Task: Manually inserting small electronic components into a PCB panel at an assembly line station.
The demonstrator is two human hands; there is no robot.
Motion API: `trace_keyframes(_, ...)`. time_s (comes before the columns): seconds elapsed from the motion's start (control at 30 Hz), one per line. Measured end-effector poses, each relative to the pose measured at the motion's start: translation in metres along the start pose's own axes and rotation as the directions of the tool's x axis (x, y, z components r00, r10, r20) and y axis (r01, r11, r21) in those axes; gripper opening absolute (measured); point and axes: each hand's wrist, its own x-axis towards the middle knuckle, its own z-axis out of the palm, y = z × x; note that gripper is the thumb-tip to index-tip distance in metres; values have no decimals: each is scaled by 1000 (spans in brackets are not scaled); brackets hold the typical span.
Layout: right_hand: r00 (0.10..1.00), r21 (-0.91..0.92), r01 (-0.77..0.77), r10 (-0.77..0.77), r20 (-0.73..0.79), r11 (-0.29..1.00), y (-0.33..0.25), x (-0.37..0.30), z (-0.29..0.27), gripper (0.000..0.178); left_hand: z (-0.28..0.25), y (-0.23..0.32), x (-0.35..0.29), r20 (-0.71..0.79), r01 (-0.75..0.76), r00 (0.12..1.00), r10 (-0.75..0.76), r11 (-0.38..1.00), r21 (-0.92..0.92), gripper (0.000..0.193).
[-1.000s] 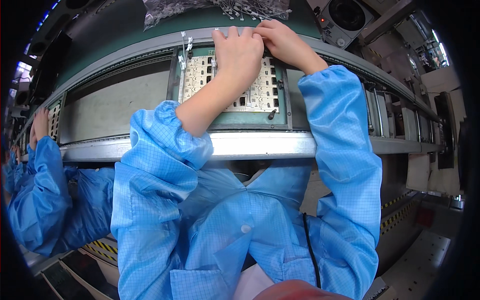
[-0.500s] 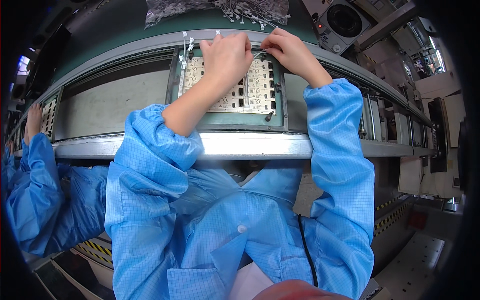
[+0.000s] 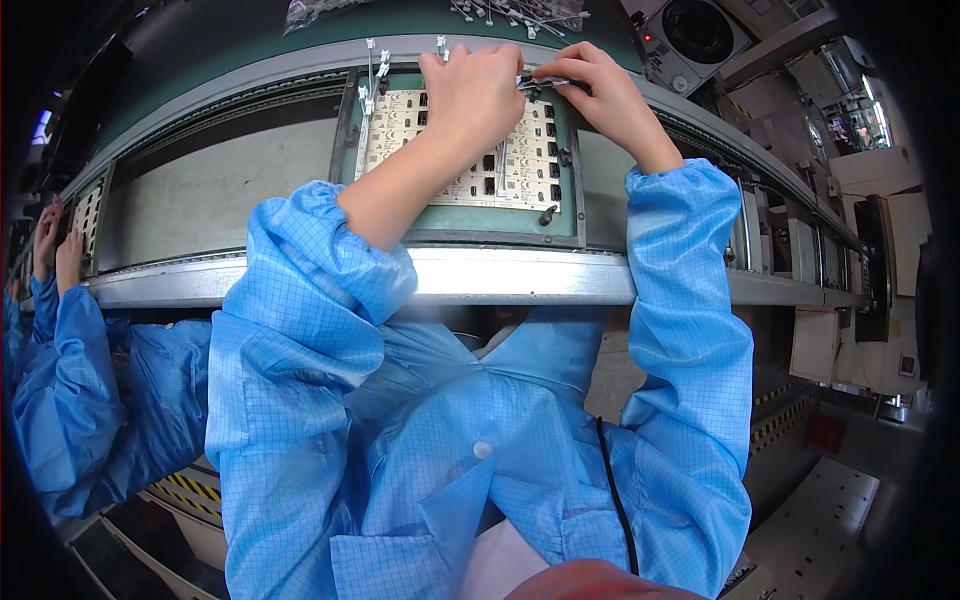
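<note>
A panel of white circuit boards [image 3: 460, 192] with black connectors lies in a green fixture [image 3: 480, 222] on the conveyor line. Over its far edge, my left hand [image 3: 472, 98] is closed, and its curled fingers cover part of the boards. Just right of it, my right hand [image 3: 605, 95] pinches a thin wire cable [image 3: 545, 81] between thumb and fingers. The cable runs to the left fingertips, which close at its other side; the exact grip there is partly hidden. Several white-plugged cables [image 3: 366, 95] stand along the fixture's left edge.
Beyond the rail, clear bags [image 3: 318, 10] and a heap of loose cables [image 3: 520, 14] lie on the green surface. A metal front rail [image 3: 500, 275] runs before me. On the left, a co-worker's hands [image 3: 62, 245] are at another board panel [image 3: 88, 215].
Both hands have shifted slightly right in the picture, the right hand more. The view has tilted, so the fixture sits higher. The co-worker's hands have come apart.
</note>
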Motion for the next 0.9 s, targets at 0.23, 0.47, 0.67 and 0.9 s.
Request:
trace_keyframes(0.23, 995, 89, -80, 75, 59, 993, -2, 0, 0, 29, 5, -4, 1, -29, -35, 999, 34, 999, -24, 24)
trace_keyframes(0.47, 974, 250, -208, 224, -39, 946, -13, -2, 11, 34, 3, -3, 0, -52, -56, 997, 58, 998, 32, 15)
trace_keyframes(0.67, 981, -164, -194, 191, -32, 967, -13, -4, -2, 21, 2, -6, 1, -22, -44, 999, 43, 998, -42, 17)
trace_keyframes(0.9, 1000, -302, -5, 8, 9, 953, 0, -20, -2, 34, -8, -5, 6, 5, -33, 999, 33, 997, 64, 19)
